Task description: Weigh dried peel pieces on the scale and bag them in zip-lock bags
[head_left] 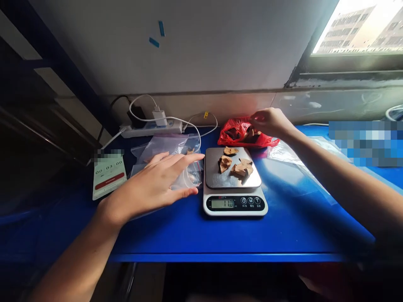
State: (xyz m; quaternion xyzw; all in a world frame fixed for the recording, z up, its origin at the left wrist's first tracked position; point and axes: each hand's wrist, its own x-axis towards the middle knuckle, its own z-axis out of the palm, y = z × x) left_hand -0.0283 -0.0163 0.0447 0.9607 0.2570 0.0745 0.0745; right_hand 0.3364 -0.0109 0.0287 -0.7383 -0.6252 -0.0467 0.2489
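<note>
Left hand (154, 178) spreads loose, centre-left, beside rough chunks (242, 168) on a steel-topped scale (217, 181); can't tell if right hand (270, 119) grips crinkly red bag (235, 126).

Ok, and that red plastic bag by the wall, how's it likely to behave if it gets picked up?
The red plastic bag will probably be floppy, since its thin film is crumpled. It may spill if tilted, as its mouth gapes over loose brown pieces. Slumped low on the table, it seems unlikely to roll.
</note>
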